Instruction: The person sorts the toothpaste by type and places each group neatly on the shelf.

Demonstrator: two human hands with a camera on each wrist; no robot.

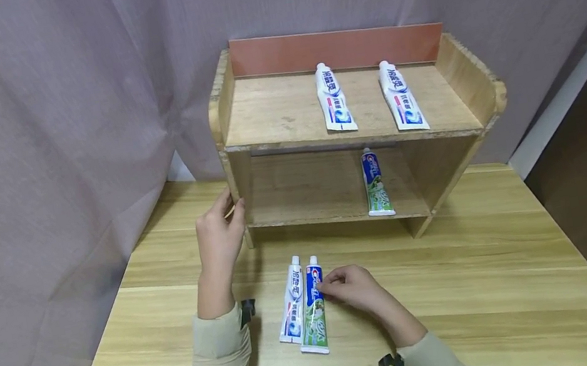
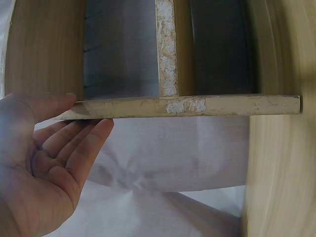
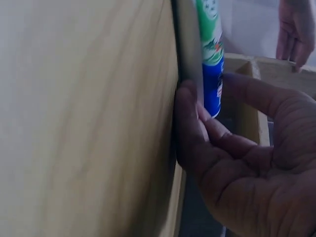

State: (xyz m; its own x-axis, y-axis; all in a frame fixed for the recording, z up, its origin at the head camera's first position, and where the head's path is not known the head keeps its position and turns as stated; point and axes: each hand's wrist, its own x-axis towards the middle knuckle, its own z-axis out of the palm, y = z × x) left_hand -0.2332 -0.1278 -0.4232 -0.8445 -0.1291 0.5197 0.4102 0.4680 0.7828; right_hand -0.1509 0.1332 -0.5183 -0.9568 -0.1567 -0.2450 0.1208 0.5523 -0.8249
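My left hand (image 1: 219, 229) grips the left side panel of a two-tier wooden shelf (image 2: 237, 105), thumb on one face and fingers on the other. On the table in front of the shelf lies a blue and green toothpaste tube (image 1: 314, 316), cap pointing toward the shelf. My right hand (image 1: 356, 287) pinches this tube at its blue part from the right; the right wrist view shows the thumb on the blue end of the tube (image 3: 213, 86) and the fingertips low beside the tabletop. A white toothpaste tube (image 1: 291, 306) lies just left of it, partly overlapped.
Two white toothpaste tubes, one left (image 1: 335, 101) and one right (image 1: 403, 97), lie on the upper tier. Another blue and green tube (image 1: 376, 186) lies on the lower tier, toward its right. A grey curtain (image 1: 61, 116) hangs behind the wooden table (image 1: 490, 280).
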